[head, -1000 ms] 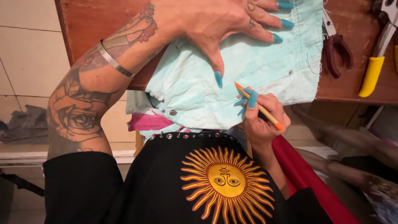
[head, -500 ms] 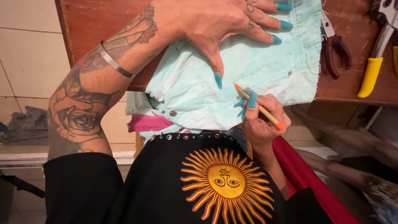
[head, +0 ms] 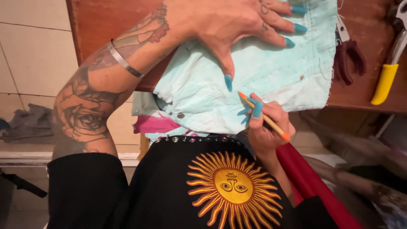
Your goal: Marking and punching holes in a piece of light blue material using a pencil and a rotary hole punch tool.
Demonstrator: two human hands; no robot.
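Note:
A pale mint denim garment [head: 263,80] with metal rivets lies on a reddish wooden table [head: 106,25], part of it hanging over the near edge. My left hand [head: 237,25] presses flat on the fabric, fingers spread, teal nails showing. My right hand [head: 265,123] grips an orange pencil [head: 263,116], its tip resting on the denim just below my left thumb.
Dark red pliers [head: 349,57] lie on the table right of the garment. A yellow-handled tool [head: 388,72] rests further right. A pink cloth [head: 154,124] hangs under the denim. A red bar [head: 313,182] runs down at my right. Tiled floor lies to the left.
The whole view has shifted slightly right and down. The pencil tip stays at about the same spot on the denim; both hands keep their hold.

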